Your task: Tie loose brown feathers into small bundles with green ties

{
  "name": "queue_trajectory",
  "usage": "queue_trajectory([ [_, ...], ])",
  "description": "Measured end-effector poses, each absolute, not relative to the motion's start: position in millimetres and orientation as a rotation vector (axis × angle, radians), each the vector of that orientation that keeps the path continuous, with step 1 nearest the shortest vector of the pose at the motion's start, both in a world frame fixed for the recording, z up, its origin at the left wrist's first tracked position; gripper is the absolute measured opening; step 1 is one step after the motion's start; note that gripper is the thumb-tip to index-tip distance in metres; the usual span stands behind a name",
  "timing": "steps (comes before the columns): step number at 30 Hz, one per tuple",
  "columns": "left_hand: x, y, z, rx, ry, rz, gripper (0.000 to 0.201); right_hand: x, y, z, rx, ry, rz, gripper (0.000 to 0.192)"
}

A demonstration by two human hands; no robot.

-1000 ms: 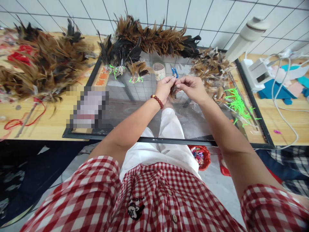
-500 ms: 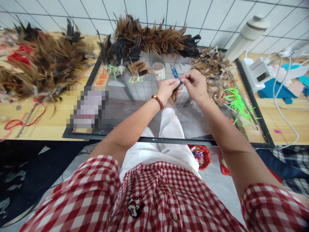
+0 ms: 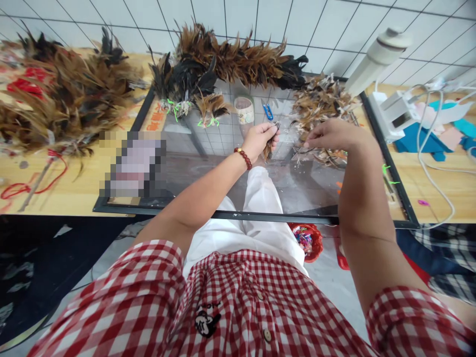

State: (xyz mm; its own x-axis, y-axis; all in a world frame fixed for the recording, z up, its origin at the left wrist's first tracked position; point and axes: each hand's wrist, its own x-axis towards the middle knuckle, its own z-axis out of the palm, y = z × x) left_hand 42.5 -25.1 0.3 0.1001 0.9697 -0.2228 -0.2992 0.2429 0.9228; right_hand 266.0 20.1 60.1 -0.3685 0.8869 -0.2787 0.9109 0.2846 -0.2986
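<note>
My left hand (image 3: 261, 138) is closed round a small bunch of brown feathers (image 3: 268, 149), their tips hanging below the fingers. To the right, my right hand (image 3: 329, 135) reaches over a loose pile of brown and grey feathers (image 3: 320, 101). Its thumb and fingertips pinch at a feather on the near left side of the pile; part of the grip is hidden. Blue thread snips (image 3: 267, 112) lie on the glass just beyond my left hand. Beside them stands a pale patterned cup (image 3: 244, 111).
A black-framed glass panel (image 3: 256, 216) covers the work area. Brown and black feather trim (image 3: 238, 57) lies along the back, with tied feather bunches (image 3: 213, 109) before it. More feathers (image 3: 78, 94) fill the left. A white lamp post (image 3: 379, 62) and cables (image 3: 422, 144) stand right.
My right hand has left my left hand and moved right to the loose feather pile, covering the green strips there. My left hand stays in place with its feathers.
</note>
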Motion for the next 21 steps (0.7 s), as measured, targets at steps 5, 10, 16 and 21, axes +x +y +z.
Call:
queue_trajectory([
  [5,42,-24,1,0.798,1.058,1.155,0.027,243,19,46,1.66,2.417,-0.638,0.021],
  [10,40,-23,1,0.788,1.03,1.163,0.029,238,21,35,1.798,2.664,-0.9,0.011],
  [16,40,-24,1,0.714,0.934,1.121,0.024,222,22,18,2.173,3.274,-0.81,0.018],
  [21,37,-18,-5,0.553,0.789,1.133,0.014,205,13,5,1.771,3.436,-0.683,0.024],
])
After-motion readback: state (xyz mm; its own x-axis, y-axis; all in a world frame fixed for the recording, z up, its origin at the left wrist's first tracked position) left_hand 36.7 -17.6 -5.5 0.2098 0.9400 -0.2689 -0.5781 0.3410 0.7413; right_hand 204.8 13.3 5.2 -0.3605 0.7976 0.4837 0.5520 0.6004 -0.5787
